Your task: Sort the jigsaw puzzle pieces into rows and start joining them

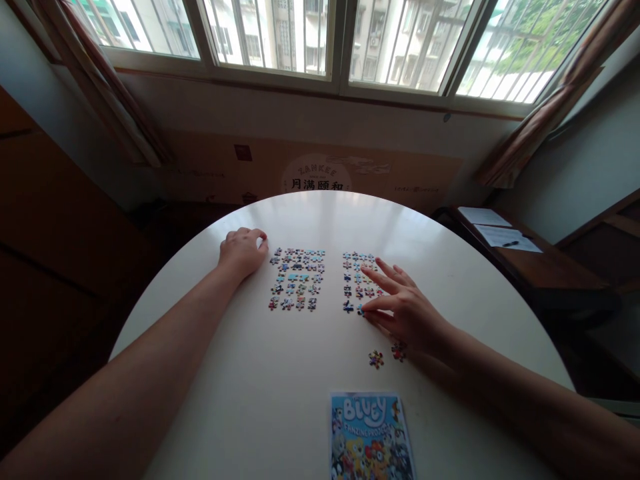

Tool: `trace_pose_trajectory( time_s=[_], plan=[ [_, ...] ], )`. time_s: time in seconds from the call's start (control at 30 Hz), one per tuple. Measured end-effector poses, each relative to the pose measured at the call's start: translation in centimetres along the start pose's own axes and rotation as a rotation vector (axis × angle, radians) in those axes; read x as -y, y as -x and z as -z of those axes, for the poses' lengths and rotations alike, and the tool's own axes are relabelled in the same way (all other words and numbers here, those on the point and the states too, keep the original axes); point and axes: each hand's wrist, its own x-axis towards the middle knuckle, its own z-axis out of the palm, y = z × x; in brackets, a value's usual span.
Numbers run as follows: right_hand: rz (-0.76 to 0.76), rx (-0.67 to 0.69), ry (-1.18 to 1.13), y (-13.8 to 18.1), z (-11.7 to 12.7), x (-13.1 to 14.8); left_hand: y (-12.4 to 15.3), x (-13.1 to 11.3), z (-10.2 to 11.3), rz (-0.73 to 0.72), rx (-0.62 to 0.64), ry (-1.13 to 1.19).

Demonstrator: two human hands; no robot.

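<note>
My left hand [243,252] rests on the white round table [240,373], its fingers curled in and nothing visible in them. Just right of it lies a block of small jigsaw pieces [299,277] in rows. A second block of jigsaw pieces [353,275] sits across a bare strip, partly hidden under my right hand [403,297]. That hand is open, fingers spread over the block. Its thumb touches a jigsaw piece [361,310] in the nearest row. Two loose pieces, one yellowish [376,359] and one reddish [399,351], lie nearer to me, below the right wrist.
A blue picture sheet reading "Bluey" [370,437] lies at the table's near side. To the right, a low brown table [555,267] bears papers [505,237] and a pen [511,244]. Barred windows [340,40] and curtains [555,127] stand beyond a printed cardboard panel [400,163].
</note>
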Motion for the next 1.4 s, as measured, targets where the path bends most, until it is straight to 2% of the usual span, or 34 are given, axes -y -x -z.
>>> trace_pose_trajectory(
  time_s=[0.37, 0.53, 0.6, 0.7, 0.8, 0.9, 1.17, 1.4],
  plan=[
    [0.001, -0.026, 0.006, 0.1, 0.0, 0.0, 0.1, -0.2, 0.2, 0.002, 0.011, 0.002],
    [0.041, -0.096, -0.077, 0.3, 1.7, 0.0, 0.1, -0.3, 0.3, 0.004, 0.013, 0.0],
    [0.14, -0.041, -0.131, 0.3, 2.8, 0.0, 0.1, -0.3, 0.4, 0.006, 0.012, -0.001],
    [0.294, 0.127, -0.223, 0.4, 4.1, 0.4, 0.1, -0.4, 0.4, 0.007, 0.011, -0.001],
    [0.342, 0.287, -0.237, 0.6, 4.3, 1.1, 0.1, -0.3, 0.4, 0.008, 0.006, 0.001],
    [0.366, 0.349, -0.221, 0.8, 3.9, 1.5, 0.0, -0.2, 0.3, 0.007, 0.006, -0.002],
    [0.263, 0.238, -0.184, 0.3, 3.1, 0.7, -0.1, -0.2, 0.2, 0.009, 0.022, -0.009],
    [0.178, 0.215, -0.15, 0.2, 3.3, -1.0, -0.1, -0.1, 0.1, 0.001, 0.013, -0.017]
  ],
)
